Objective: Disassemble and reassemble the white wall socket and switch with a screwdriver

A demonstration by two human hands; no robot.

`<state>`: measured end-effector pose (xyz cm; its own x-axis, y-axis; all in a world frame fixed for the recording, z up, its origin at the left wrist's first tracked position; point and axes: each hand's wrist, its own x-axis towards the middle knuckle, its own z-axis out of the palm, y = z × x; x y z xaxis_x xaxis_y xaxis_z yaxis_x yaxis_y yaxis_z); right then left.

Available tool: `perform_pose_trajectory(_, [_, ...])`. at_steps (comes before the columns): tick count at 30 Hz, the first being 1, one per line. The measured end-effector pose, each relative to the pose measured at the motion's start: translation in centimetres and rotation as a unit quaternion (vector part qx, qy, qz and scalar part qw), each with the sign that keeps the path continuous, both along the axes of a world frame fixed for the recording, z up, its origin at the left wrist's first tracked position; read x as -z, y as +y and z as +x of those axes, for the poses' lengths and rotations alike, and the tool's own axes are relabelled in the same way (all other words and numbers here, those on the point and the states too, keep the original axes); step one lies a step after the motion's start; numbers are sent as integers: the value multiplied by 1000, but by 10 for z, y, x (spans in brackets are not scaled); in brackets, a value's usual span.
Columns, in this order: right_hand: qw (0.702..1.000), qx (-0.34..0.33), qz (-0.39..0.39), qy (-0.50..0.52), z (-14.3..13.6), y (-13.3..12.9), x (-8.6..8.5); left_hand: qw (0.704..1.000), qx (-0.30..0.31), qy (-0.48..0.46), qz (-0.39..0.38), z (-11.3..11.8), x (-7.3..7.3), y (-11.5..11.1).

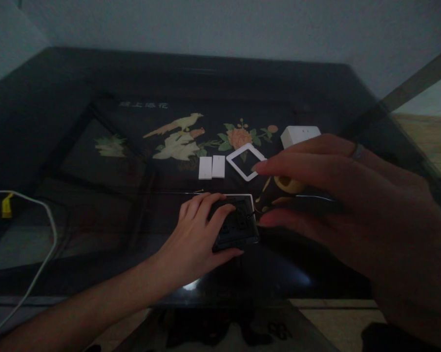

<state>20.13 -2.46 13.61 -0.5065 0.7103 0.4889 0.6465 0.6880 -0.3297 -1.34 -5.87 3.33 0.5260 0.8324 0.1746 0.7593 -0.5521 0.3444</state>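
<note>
My left hand (201, 230) holds a black device with a white edge (237, 234) on the dark glass tabletop, its fingers over the top and its thumb along the near side. To the right, my right hand (337, 190) is raised near the camera, thumb and index finger apart, with nothing visible between them. Just beyond the index fingertip lies a white square frame (237, 168). Two small white rectangular pieces, a left one (205, 168) and a right one (218, 166), rest side by side behind the black device.
A white box (301, 133) stands behind my right hand, with a yellowish round object (288, 184) partly hidden near it. A white cable with a yellow tag (7, 206) runs down the left. The glossy tabletop (95, 73) bears bird and flower decoration.
</note>
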Motion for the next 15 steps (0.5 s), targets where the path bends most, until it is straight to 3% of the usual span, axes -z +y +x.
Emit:
perform_pose_trajectory(2, [1000,-22,16,-6,2,2,-1,1000,-1,-5,-6,-1,0,1])
perform_pose_trajectory(6, [996,-63,-56,-24,9,-1,-7,1000,2,-9,-14,-2,1,2])
perform_pose_trajectory(8, [996,-47,-68,-22,8,-4,-9,1000,5,-9,-17,-2,0,2])
perform_pose_trajectory(12, [1000,22,-19,-1,0,-6,-8,1000,3,-16,-21,-1,-1,1])
perform_pose_trajectory(15, [999,-16,-43,-17,3,-3,-10,999,2,-29,-40,-2,-2,1])
